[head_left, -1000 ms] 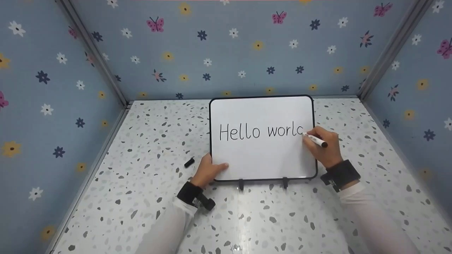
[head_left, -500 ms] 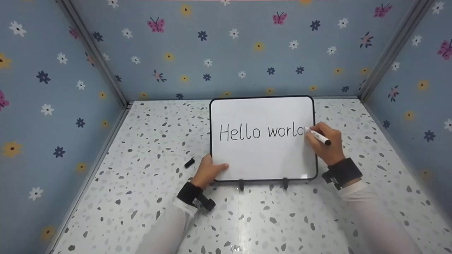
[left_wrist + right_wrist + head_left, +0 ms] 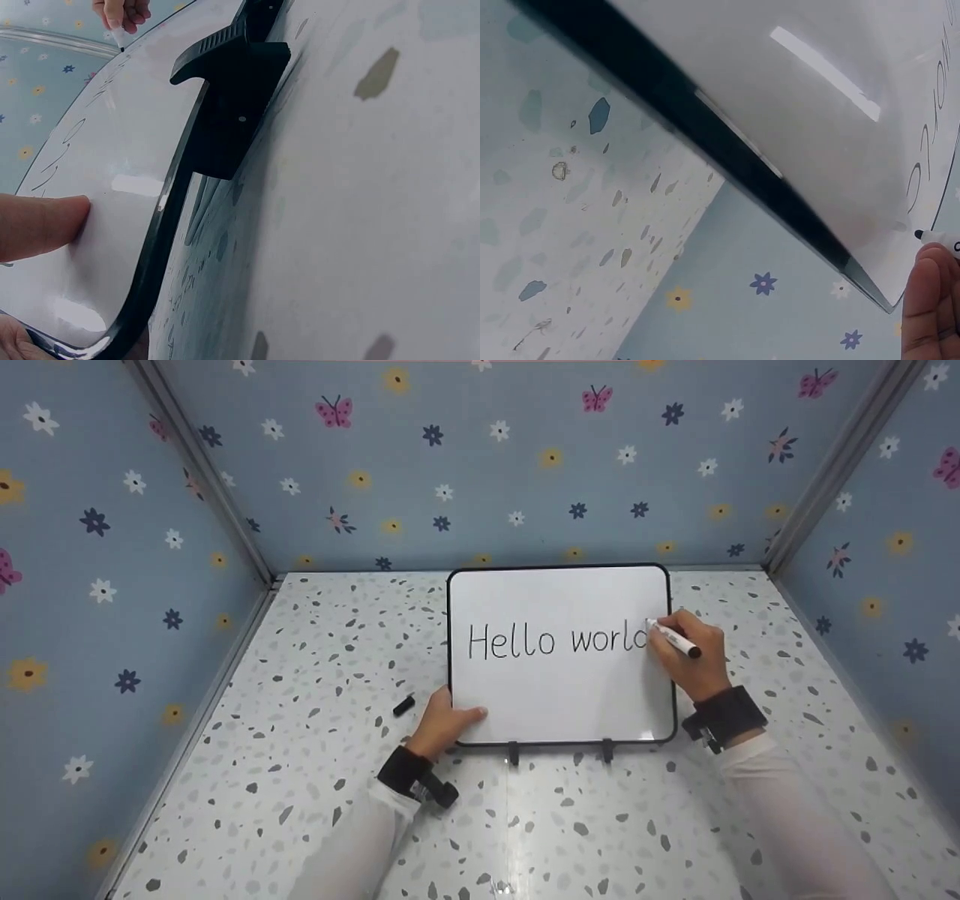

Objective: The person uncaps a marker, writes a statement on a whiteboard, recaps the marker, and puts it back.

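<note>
A whiteboard (image 3: pixel 555 690) with a black frame stands tilted back on small black feet (image 3: pixel 514 753). Across its face runs black handwriting reading "Hello worl" and a round stroke. My left hand (image 3: pixel 442 724) grips its lower left edge, thumb (image 3: pixel 45 225) on the front and other fingers mostly hidden behind. At the right edge, my right hand (image 3: pixel 694 652) pinches a white marker (image 3: pixel 679 640), its black end pointing back toward me. In the right wrist view the marker's black tip (image 3: pixel 919 235) hovers close to the board, just past the round stroke.
A black marker cap (image 3: pixel 403 706) lies on the speckled tabletop (image 3: pixel 315 660), left of my left hand. Blue flowered panels (image 3: pixel 480 465) enclose the table at the back and both sides.
My right hand has shifted slightly up and right with the marker, from the round stroke to above it. The round stroke appears fuller. My left hand keeps its grip on the board.
</note>
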### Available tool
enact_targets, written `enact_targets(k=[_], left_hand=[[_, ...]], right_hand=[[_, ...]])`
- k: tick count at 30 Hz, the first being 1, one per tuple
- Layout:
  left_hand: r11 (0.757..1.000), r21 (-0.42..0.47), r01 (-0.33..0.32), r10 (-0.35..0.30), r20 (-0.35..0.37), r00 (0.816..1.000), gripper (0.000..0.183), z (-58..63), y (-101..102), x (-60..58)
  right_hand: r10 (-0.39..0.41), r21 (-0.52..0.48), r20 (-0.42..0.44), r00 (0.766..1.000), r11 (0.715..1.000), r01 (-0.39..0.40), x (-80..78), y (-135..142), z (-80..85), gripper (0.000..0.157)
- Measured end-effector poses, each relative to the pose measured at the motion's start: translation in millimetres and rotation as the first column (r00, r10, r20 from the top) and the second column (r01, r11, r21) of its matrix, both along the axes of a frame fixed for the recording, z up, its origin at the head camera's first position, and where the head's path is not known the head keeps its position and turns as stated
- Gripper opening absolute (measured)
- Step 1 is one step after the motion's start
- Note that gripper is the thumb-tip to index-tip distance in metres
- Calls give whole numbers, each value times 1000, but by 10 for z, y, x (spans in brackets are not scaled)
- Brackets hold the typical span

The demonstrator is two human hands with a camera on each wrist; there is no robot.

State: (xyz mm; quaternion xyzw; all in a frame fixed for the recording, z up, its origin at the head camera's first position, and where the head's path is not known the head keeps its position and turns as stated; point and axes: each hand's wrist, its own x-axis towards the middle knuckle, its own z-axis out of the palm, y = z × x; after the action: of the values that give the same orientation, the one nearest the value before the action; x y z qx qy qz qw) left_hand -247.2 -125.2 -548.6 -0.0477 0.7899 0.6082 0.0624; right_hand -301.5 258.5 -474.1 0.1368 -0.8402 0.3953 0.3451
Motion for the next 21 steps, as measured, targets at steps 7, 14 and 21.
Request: enact_targets(k=[7,14,21], left_hand=[[1000,-3,6,-6,-17,1000,57,8,5,5],[1000,2,7,-7,-29,1000,58,-10,1,-8],[1000,31,3,-3,-4,1000,53,-11,-7,-1]], right_hand=[[-15,23,19,1000,1000,15,-14,6,-7,7],[7,51,-6,1000,999,-7,2,18,-26,5],[-9,34,21,1000,999,9,41,-13,-45,2]])
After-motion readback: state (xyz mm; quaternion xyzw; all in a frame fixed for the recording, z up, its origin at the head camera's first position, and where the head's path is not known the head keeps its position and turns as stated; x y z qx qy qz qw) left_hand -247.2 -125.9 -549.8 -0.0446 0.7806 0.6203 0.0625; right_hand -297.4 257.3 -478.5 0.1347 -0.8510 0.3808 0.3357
